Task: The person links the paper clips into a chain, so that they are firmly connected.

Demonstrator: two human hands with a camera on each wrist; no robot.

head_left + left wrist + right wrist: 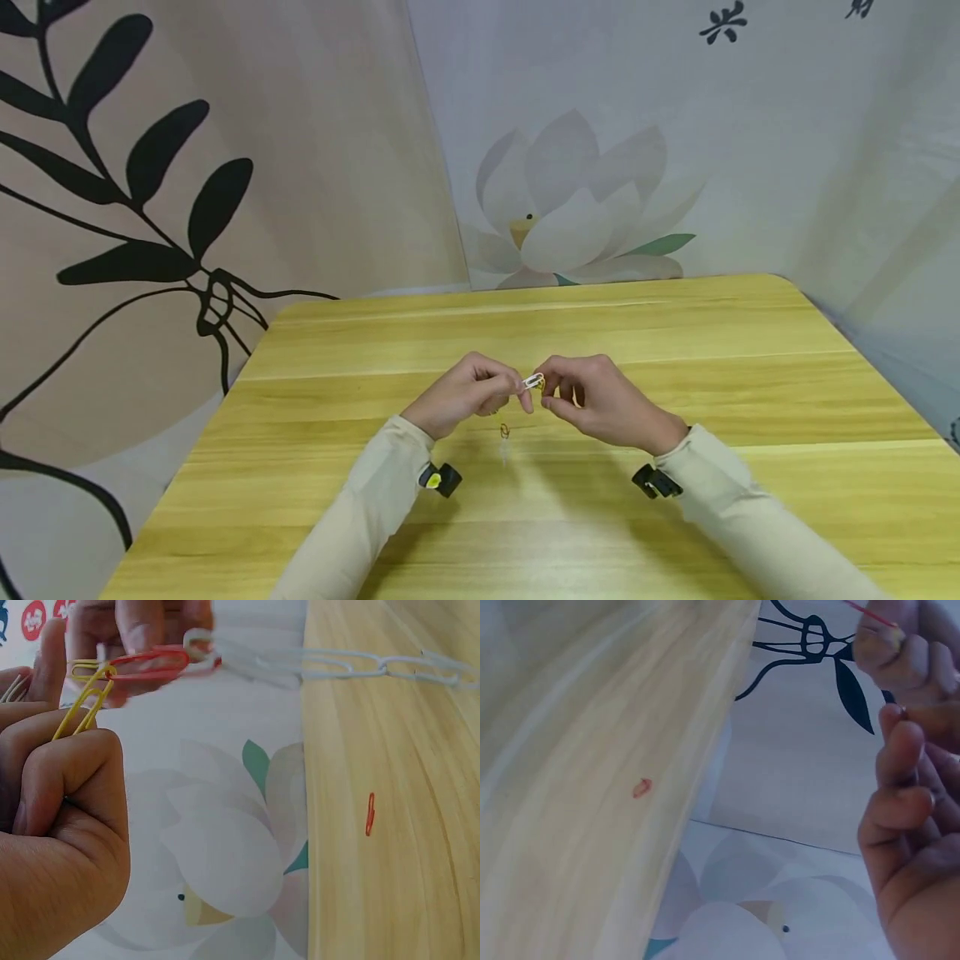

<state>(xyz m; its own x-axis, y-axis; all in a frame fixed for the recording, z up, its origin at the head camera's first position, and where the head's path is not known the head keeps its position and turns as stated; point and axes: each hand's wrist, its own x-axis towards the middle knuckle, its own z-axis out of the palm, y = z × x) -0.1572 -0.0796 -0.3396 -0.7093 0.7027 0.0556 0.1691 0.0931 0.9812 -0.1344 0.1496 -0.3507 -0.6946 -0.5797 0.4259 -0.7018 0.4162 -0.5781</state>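
Note:
My left hand (476, 392) has its fingers curled and grips a linked string of paper clips. In the left wrist view, yellow paper clips (75, 714) come out at its fingers, joined to a red paper clip (161, 663). From there, white paper clips (322, 664) trail down toward the table, partly blurred. Facing it, my right hand (600, 400) pinches at a paper clip between thumb and index finger; its fingertips mostly hide this clip. A white paper clip (533, 381) spans the small gap between both hands.
A loose red paper clip (642, 787) lies on the wooden table (360, 350), below the hands. Behind the table hangs a pale cloth (337, 167) with leaf and lotus prints. Each wrist wears a small black camera (447, 481).

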